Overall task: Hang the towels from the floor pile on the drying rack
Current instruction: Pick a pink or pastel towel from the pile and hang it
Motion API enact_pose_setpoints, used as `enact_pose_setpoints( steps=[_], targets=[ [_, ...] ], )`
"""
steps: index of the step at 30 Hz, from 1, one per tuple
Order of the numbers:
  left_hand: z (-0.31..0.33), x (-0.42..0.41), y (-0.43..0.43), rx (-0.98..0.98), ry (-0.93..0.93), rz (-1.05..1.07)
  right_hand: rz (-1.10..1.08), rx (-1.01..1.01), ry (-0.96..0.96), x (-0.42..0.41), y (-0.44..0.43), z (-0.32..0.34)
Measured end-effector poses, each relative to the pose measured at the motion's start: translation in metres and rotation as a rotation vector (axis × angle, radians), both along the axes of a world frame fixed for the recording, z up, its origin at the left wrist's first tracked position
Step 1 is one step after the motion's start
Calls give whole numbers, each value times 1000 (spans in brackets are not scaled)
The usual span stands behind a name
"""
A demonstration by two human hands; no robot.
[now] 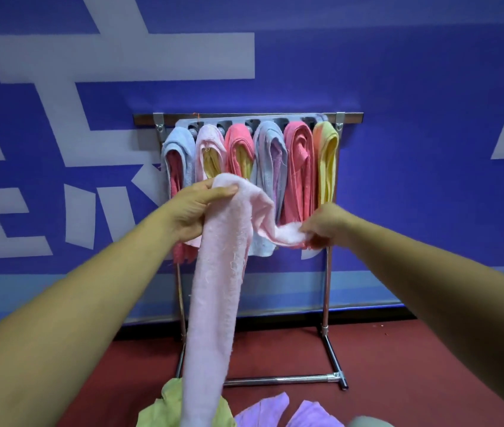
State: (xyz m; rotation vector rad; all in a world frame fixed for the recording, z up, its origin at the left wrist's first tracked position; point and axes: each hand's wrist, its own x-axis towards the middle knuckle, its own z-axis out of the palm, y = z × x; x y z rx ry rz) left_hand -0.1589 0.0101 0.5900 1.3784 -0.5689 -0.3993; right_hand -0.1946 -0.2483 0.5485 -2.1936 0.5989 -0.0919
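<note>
One pale pink towel (216, 288) hangs mostly vertical, its long end reaching down to the floor pile (159, 409) and its top edge stretched between two separated hands. The left hand (195, 211) pinches the higher corner; the right hand (324, 226), blurred, seems to clutch the lower one. The drying rack (326, 288) stands just beyond, with the left hand nearer its crowded bar (352, 117).

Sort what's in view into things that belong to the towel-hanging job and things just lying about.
Job: pale pink towel, gripped by left hand and right hand; drying rack; hung towels; green towel and lilac towels in the pile.
Just there: blue wall banner; red floor.
</note>
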Motion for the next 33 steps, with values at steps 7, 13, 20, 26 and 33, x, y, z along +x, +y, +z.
enact_pose_setpoints(
  steps=[7, 13, 20, 26, 33],
  targets=[
    [11, -6, -12, 184, -47, -166, 408, 448, -266, 5, 29, 20],
    [14, 0, -14, 198, -47, -203, 810, 560, -223, -15, 43, 53],
    [0, 7, -12, 328, 35, -191, 545, 452, -404, -20, 31, 71],
    [-20, 15, -3, 281, 112, -210, 392, 616, -408, -17, -4, 66],
    [16, 6, -35, 73, 27, -284, 624, 405, 1, -22, -20, 34]
  ],
)
